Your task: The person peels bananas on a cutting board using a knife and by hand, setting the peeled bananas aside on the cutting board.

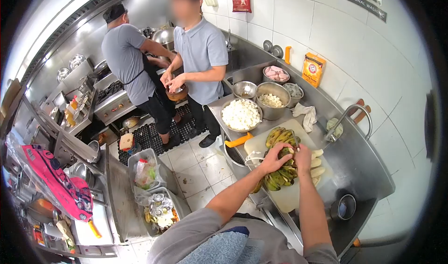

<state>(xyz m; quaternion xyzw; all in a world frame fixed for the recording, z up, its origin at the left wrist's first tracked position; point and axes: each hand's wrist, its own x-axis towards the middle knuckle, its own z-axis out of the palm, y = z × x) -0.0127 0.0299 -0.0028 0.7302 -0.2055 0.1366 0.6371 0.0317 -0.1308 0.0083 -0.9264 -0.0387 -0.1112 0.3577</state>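
Green bananas (281,174) in a bunch on cutting board (284,202), near R; L hand (276,159) clamped on bunch, R hand (303,160) fingers curled at its R side, can't tell what they're clamped on. Slim dark thing (294,138) by R fingertips, too small to ID. In the way: peeled bananas (317,166) along R of board, just beside R hand; orange handle (239,140) at far L edge of board; white cloth (305,117) beyond far R corner; forearms hide part of near side. Faucet (368,124) & metal sink (366,170) to R, yellow-orange box (313,69) vs. far wall. Two co-workers far L: one (200,54) facing this way, hands at brown pot (177,94), other (130,59) turned to cooking equip. Black mat (142,140) on floor under them

Containers, far side of board: big bowl (241,115) full of white cubes, L; pot (273,100) w/ pale chopped pcs, just R of it; small metal bowl (244,89) behind, contents unclear; bowl (276,74) w/ pink pcs farthest; another bowl (294,92) to R, greyish stuff, can't tell what. Dark round container (345,207) near R in sink, inside unclear. On floor L: far bin (165,163) w/ plastic bags, near bin (179,210) w/ mixed scraps & shiny metal bits on top
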